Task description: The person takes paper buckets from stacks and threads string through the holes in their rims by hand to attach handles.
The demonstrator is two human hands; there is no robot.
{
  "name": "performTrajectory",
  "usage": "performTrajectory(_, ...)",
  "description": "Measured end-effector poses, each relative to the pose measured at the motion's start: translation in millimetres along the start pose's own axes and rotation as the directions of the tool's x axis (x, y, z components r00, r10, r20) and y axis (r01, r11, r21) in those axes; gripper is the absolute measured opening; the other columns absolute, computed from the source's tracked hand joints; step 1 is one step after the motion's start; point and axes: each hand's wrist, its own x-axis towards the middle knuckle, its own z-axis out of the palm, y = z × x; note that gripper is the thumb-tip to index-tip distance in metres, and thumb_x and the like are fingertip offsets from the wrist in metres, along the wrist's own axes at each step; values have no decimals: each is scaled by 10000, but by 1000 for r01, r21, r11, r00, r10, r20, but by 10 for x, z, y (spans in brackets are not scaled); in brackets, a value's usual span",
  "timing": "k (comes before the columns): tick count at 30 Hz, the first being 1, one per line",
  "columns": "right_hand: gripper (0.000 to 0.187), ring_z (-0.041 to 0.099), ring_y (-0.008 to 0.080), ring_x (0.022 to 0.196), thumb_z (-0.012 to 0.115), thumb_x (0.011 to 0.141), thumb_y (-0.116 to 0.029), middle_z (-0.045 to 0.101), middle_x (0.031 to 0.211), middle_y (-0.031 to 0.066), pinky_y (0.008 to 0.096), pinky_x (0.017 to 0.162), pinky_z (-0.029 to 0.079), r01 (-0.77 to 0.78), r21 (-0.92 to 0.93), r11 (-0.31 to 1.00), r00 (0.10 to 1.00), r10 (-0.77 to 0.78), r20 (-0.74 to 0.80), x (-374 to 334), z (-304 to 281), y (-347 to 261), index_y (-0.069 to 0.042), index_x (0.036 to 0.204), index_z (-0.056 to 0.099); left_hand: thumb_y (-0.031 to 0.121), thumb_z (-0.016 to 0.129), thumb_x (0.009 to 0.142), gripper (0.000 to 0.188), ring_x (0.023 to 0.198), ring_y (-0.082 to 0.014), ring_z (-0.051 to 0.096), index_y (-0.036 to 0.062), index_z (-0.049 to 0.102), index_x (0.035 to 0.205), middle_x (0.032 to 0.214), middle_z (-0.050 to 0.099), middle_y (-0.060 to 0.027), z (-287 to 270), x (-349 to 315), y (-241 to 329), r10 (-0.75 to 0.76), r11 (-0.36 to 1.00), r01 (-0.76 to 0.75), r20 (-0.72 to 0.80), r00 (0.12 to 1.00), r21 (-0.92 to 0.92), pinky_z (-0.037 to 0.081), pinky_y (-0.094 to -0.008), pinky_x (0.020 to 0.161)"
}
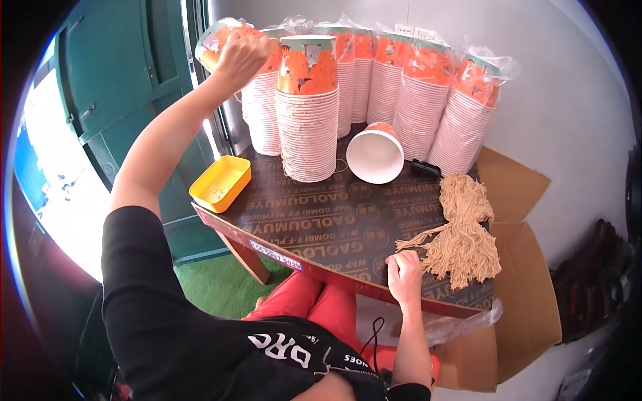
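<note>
My left hand (242,61) is raised at the upper left, its fingers closed at a tilted orange and green paper cup (212,44). The exact grip is partly hidden behind the fist. My right hand (404,275) is closed near the table's front edge, beside the loose ends of a tan twine bundle (464,227). What its fingers hold, if anything, cannot be made out. In front of the other stacks stands an unwrapped cup stack (307,120), with thin twine at its lower left. A single paper cup (376,155) lies on its side, white mouth toward me.
Several plastic-wrapped cup stacks (422,93) line the back of the dark table (314,227). A yellow tray (221,184) sits at the left edge. A small black object (426,168) lies by the twine. An open cardboard box (528,287) stands at right, a green door (120,80) at left.
</note>
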Motion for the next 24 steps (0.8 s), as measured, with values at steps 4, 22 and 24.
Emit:
performTrajectory(4, 57, 580, 349, 865, 659, 831, -29, 643, 813, 149, 444, 793, 471, 6, -15, 1000, 1000, -6, -2, -1, 5, 25, 7, 787, 654, 111, 675, 778, 147, 557, -147, 608, 120, 531, 749, 579, 558, 27, 205, 428, 10, 30, 989, -15, -102, 994, 147, 409, -317, 558)
performTrajectory(22, 34, 587, 349, 879, 668, 813, -8, 634, 822, 142, 449, 793, 478, 0, -86, 996, 1000, -3, -28, 4, 46, -24, 0, 800, 637, 117, 649, 745, 149, 601, -158, 532, 137, 523, 669, 641, 510, 4, 214, 1242, 873, 197, 980, -181, -327, 924, 81, 371, -310, 596)
performTrajectory(24, 42, 582, 345, 851, 644, 811, 12, 626, 795, 142, 439, 767, 478, 5, -81, 997, 999, -9, -48, 35, 50, -74, 6, 773, 628, 115, 650, 743, 143, 626, -156, 539, 134, 526, 674, 662, 520, 0, 294, 1176, 945, 214, 976, -213, -349, 912, 42, 378, -307, 610)
